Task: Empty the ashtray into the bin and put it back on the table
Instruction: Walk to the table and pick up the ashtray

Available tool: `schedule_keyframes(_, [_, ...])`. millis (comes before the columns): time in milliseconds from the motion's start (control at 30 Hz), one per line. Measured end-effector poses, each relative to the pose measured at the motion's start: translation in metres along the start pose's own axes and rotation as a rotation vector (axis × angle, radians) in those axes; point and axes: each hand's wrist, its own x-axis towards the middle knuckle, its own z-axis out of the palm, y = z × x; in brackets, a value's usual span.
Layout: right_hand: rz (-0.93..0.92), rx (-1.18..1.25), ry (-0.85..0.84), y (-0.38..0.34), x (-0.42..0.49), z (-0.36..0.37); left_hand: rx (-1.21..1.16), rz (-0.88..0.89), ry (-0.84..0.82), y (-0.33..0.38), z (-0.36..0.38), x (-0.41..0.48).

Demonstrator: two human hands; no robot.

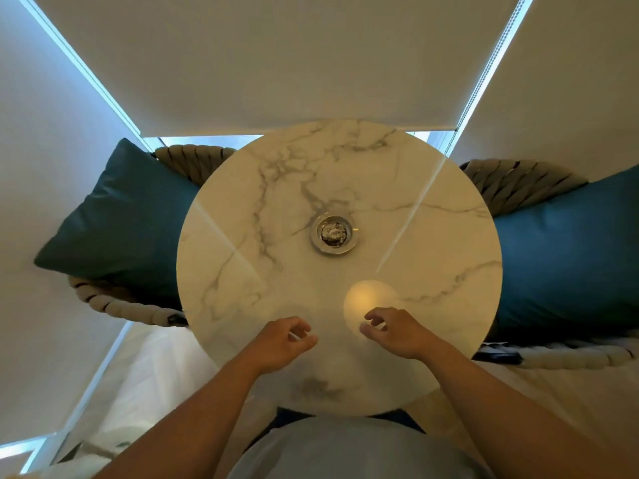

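The metal ashtray [332, 234] sits near the centre of the round marble table [432, 236], full of grey ash. Both hands hover over the table's 6 o'clock edge, well short of the ashtray: the left hand [281, 344] at 7 o'clock, the right hand [397, 331] at 5 o'clock, each loosely curled and holding nothing. 2 teal cushions [117, 216] flank the table at 9 and 3 o'clock.

Glossy veined marble table top [432, 243], shiny metal ashtray [332, 232], matt teal cloth cushions [121, 223], seemingly woven rope chair rims [114, 302].
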Motion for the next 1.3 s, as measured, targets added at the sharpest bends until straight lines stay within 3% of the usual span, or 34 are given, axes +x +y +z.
schedule_keyframes(500, [0.125,0.166,0.238,-0.052,0.072,-0.023,-0.030,0.120,-0.003,0.002,-0.081,0.111])
schedule_keyframes(900, [0.212,0.633,0.316,-0.047,0.155,-0.066,-0.037,0.041,0.143,0.018,-0.086,0.189])
schedule_keyframes(1300, [0.252,0.517,0.408,-0.053,0.204,-0.070,0.125,0.090,0.097,0.045,-0.086,0.222])
